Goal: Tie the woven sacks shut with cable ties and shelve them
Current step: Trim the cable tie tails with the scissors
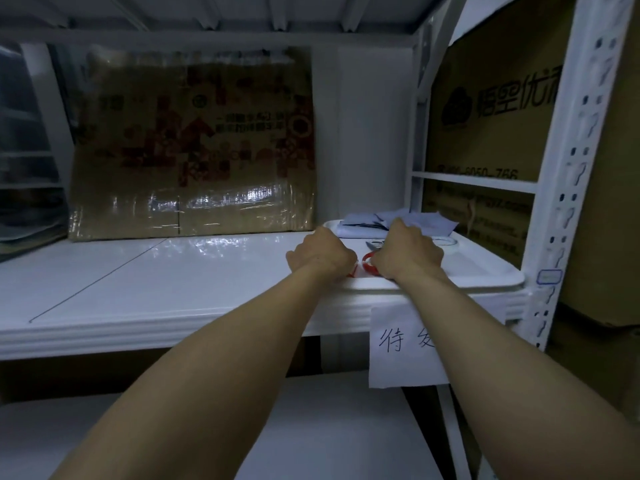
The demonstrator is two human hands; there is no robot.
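both arms reach forward to the front left corner of a shallow white tray (450, 284) at the right end of a smooth white shelf (173, 289), most likely because the tying supplies are kept there within easy reach; the left hand (322, 254) and right hand (407, 252) lie knuckles up and close together, fingers curled down and hidden behind the backs of the hands. between them shows a bit of the cable ties (369, 266), thin glossy red plastic bent into a loop; the right hand seems to pinch that loop at its thumb side, while a fine red strand runs by the left hand and i cannot tell whether that hand grips it or only rests there. my guess is a tie is being picked out, so tying is not yet begun. no filled sack is in view; pale blue-white folded sheets (426, 221) at the tray's far edge may be flat sacks or paper, too blurred to say. at the back of the shelf stands a cardboard box (194, 140), matt brown with red print and glossy tape, and a handwritten paper label (398, 344) hangs from the shelf's front edge
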